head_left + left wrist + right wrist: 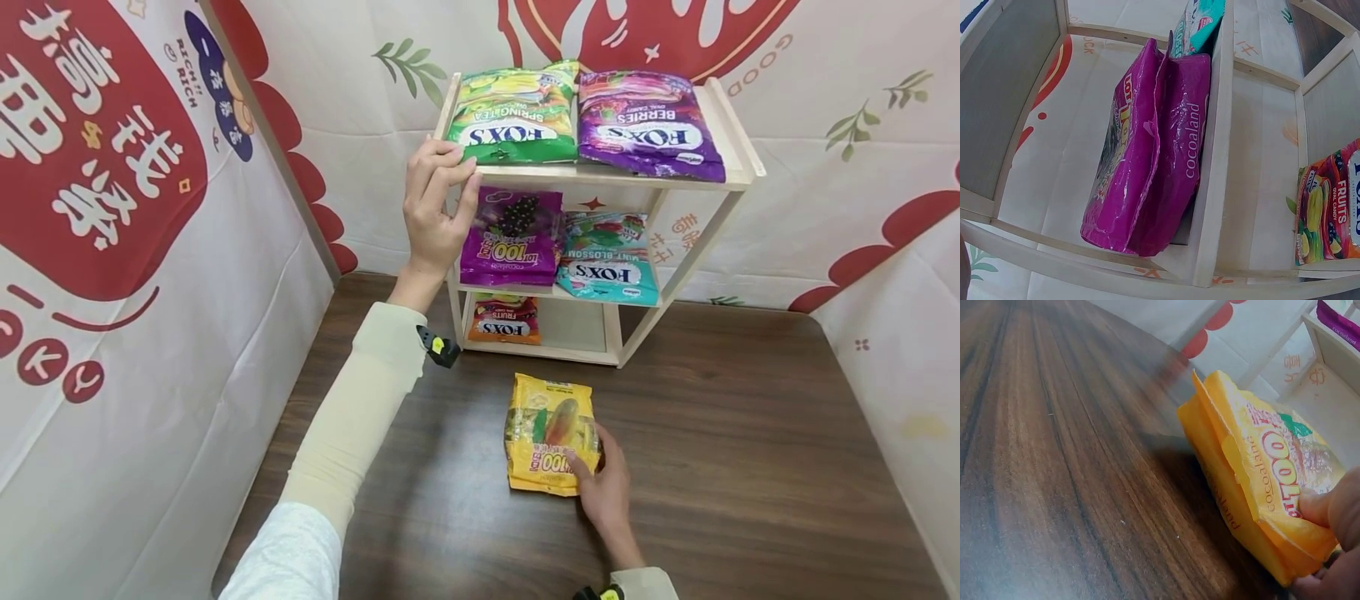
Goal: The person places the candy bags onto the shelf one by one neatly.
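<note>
My right hand (606,492) holds a yellow bag of mango candy (551,425) by its lower right side, thumb on the printed face. In the right wrist view, the bag (1260,481) tilts close above the dark table. My left hand (438,200) grips the top left front corner of a small wooden shelf (540,173), fingers over the top board and thumb below it. Beside those fingers lies a green Spring Tea candy bag (517,117). Below the thumb, on the middle level, stands a purple grape candy bag (513,237), seen side-on in the left wrist view.
A purple Berries bag (647,125) lies at the top right of the shelf. A teal Mint Blossom bag (609,258) stands on the middle level, an orange-red Fruits bag (505,319) on the bottom left. Printed cloth walls (285,50) surround the brown wooden table (750,450).
</note>
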`<state>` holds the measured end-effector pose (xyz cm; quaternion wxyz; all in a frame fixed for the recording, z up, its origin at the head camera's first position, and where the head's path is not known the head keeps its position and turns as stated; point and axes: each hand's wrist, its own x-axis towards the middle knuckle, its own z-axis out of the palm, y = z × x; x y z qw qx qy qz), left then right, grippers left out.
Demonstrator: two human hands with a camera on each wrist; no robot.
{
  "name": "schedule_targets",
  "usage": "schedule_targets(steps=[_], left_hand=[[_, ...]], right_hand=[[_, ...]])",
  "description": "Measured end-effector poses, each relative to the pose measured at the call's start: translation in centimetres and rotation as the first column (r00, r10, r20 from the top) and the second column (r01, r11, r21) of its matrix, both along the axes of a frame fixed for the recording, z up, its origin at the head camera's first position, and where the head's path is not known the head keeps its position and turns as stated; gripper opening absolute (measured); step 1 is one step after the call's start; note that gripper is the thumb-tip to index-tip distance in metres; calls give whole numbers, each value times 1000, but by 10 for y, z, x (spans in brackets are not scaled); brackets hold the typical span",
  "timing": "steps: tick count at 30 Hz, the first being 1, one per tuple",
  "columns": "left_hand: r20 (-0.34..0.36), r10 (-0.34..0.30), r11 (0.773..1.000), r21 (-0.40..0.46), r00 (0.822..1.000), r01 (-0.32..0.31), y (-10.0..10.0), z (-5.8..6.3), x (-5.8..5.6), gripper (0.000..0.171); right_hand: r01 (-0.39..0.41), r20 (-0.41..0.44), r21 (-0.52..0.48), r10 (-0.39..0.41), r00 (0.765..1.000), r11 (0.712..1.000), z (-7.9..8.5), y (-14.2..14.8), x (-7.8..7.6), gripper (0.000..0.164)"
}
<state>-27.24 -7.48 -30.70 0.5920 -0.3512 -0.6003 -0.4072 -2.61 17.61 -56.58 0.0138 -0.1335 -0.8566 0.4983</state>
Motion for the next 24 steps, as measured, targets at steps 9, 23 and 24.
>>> schedule_targets(steps=[9,23,24], left_hand=[[0,-1,1000,4,1000,1,0,2,2,17],[-3,-3,1000,-1,1000,3,0,3,3,17],[-2,-5,1000,-3,1000,5,0,3,3,17]], right_hand=[[2,-1,-90,-2,1000,996,-3,5,2,53],[56,-134,-191,-83,988,980,-5,3,4,39],[62,-138,-186,-88,986,981,-4,2,4,38]])
